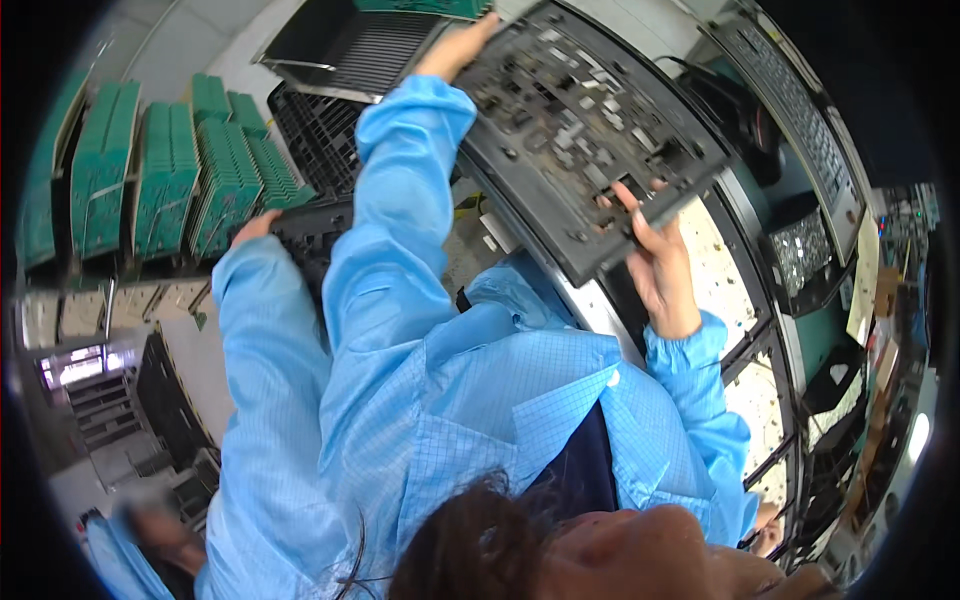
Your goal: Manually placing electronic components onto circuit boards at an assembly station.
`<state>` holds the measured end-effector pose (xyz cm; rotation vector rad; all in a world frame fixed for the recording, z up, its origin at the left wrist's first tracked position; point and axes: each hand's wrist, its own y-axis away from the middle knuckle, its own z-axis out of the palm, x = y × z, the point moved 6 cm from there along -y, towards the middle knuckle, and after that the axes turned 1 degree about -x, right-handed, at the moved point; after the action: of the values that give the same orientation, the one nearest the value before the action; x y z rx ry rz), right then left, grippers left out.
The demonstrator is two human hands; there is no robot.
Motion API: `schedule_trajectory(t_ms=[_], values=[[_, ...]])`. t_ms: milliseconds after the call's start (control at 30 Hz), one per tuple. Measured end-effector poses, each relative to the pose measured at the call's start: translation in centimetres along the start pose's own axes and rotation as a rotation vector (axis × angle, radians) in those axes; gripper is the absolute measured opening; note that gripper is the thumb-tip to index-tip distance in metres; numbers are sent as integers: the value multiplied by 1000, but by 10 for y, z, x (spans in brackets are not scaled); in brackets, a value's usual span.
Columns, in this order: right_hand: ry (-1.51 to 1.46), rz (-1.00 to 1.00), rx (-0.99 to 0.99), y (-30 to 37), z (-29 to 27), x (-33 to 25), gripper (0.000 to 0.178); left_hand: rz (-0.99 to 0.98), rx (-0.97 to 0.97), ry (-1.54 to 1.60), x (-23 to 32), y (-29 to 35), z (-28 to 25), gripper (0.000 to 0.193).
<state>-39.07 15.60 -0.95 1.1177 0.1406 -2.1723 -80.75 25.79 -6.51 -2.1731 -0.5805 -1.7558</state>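
Observation:
Between my hands is a black circuit board carrier (540, 180), a flat rectangular plate with a raised rim, many cut-outs and small grey blocks. It lies tilted across the upper middle of the view. My left hand (460, 48) is closed on its upper left edge, with the fingertips partly hidden. At the lower right corner my right hand (662, 268) grips the rim, thumb on the near side. Some of its fingers show through an opening in the plate.
Green circuit boards (165, 180) stand in racks at the left. A black slotted rack (350, 50) is behind my left hand. Another person's hand (255, 228) rests near a dark tray. At the right are a keyboard (790, 95) and a metal-framed bench edge (735, 200).

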Motion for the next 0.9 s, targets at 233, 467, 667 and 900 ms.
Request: schedule_trajectory(t_ms=[233, 467, 667, 900], values=[[-131, 244, 159, -74, -9, 22, 27, -229, -7, 53, 28, -19, 2, 60], [-231, 295, 305, -110, -30, 34, 28, -164, 120, -376, 4, -46, -5, 76], [-287, 367, 316, -110, -22, 25, 30, -431, 49, -168, -4, -55, 21, 67], [491, 0, 214, -36, 25, -36, 74, -224, 11, -334, -31, -68, 2, 73]])
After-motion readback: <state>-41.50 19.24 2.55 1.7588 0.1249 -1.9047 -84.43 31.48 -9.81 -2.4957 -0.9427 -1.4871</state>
